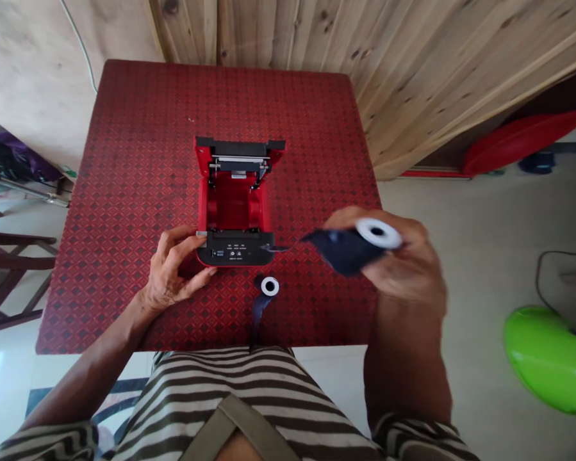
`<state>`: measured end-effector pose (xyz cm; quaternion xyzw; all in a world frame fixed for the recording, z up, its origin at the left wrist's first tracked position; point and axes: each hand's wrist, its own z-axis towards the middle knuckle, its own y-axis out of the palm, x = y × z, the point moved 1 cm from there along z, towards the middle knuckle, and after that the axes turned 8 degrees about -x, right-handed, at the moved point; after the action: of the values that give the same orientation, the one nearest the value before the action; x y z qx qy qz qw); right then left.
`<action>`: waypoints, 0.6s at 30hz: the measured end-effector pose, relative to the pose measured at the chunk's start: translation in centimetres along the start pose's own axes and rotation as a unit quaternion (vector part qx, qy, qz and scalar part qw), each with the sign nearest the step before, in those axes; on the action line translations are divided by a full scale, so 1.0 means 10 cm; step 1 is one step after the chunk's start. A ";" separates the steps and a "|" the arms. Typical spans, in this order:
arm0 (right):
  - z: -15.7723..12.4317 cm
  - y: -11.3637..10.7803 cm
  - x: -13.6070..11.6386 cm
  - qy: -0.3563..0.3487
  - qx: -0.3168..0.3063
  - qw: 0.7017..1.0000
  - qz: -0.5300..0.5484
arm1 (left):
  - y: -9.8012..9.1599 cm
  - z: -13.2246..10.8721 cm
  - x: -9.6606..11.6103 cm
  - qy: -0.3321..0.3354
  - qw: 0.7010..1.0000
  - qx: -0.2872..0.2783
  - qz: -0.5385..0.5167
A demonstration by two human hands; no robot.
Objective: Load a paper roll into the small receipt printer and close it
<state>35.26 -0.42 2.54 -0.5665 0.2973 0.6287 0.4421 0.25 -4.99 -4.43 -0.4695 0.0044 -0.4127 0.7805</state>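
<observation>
A red and black receipt printer stands on the table, its lid raised and the red paper bay inside bare. My left hand grips the printer's front left corner, fingers on the grey side piece and thumb at the front edge. Off to the printer's right, my right hand is closed around a paper roll with a white end and dark outside. A loose dark tail from this roll reaches toward the printer. Motion blurs the right hand slightly. A second, smaller paper roll lies in front of the printer, a dark strip hanging toward me.
The red patterned cloth covers the table. Behind it is a wooden plank wall. A wooden chair stands at the left, a bright green stool on the floor at the right, with a cable near it.
</observation>
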 end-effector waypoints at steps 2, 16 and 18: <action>0.03 0.06 -0.34 -0.044 -0.145 0.988 0.016 | 0.00 0.00 0.00 -0.001 1.000 0.001 -0.004; 0.97 1.06 -0.15 0.025 -0.177 0.818 -0.546 | -0.01 -0.04 0.00 0.006 1.000 -0.014 -0.022; 1.02 1.08 -0.19 0.063 -0.193 0.794 -0.573 | -0.01 -0.05 0.00 0.006 0.999 -0.020 -0.028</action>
<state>21.00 3.44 4.89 -0.7450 -0.1819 0.2677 0.5833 -0.03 -5.34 -4.65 -0.4822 0.0038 -0.4367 0.7595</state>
